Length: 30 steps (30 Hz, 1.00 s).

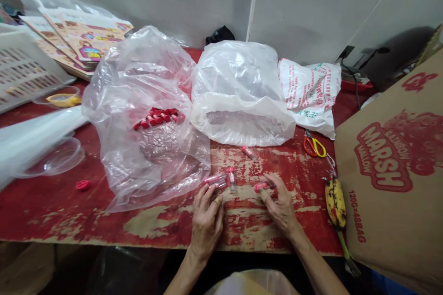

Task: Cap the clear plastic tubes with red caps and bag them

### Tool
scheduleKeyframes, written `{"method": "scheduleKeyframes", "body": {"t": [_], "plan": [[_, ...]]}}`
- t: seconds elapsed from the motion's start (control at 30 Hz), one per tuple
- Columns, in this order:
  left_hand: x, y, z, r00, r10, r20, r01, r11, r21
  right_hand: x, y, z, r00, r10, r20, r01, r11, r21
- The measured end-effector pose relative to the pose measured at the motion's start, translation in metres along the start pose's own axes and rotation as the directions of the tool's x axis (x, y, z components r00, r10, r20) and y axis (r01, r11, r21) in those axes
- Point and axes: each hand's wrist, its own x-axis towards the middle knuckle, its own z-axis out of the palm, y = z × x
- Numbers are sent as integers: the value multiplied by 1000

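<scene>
My right hand (281, 206) has a small clear tube with a red cap (261, 186) pinched between thumb and fingers, just above the worn red table (277, 230). My left hand (206, 221) rests on the tabletop, fingers stretched forward, the tips at a few clear red-capped tubes (217, 180) lying side by side. Between the hands lies another red-capped tube (231, 179), and one more (248, 151) is farther back. Several red caps (159, 117) show inside a large clear plastic bag (121, 147) to the left.
Behind stand a whitish bag (238, 69) and a printed white sack (311, 87). Scissors (314, 145), a spotted banana (335, 203) and a cardboard box (391, 221) are at right. A white basket (27, 62), cards (90, 39) and a red piece (83, 185) are at left.
</scene>
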Motion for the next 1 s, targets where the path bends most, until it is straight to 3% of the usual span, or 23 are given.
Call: {"method": "scheduleKeyframes", "body": {"t": [0.07, 0.13, 0.2, 0.3, 0.37, 0.5, 0.63, 0.9, 1.0], "plan": [[0, 0, 0, 1000, -10, 3, 10, 1000, 2, 0, 0, 0, 1000, 8, 10, -8, 1000, 16], [0, 0, 0, 1000, -16, 11, 16, 1000, 3, 3, -1, 0, 992, -16, 122, 12, 999, 36], [0, 0, 0, 1000, -11, 14, 11, 1000, 5, 10, -1, 2, 988, 36, 153, -50, 995, 90], [-1, 0, 0, 1000, 2, 5, -2, 1000, 14, 28, 0, 11, 980, 196, 43, -200, 963, 180], [-1, 0, 1, 1000, 7, 5, -7, 1000, 22, 42, 2, 23, 971, 238, -13, -228, 946, 232], [-2, -1, 1, 1000, -8, 2, 8, 999, 34, 66, 10, 52, 977, 208, -48, -182, 927, 327], [-4, 0, 1, 1000, -22, 4, 22, 999, 38, 84, 24, 70, 979, 193, -68, -168, 949, 266], [2, 1, 3, 999, -14, -34, 17, 995, 94, 83, 30, 54, 990, 142, -14, -137, 977, 165], [14, 1, 4, 997, -63, 53, 48, 968, 247, 77, 24, 52, 998, 49, 35, -52, 996, 78]]}}
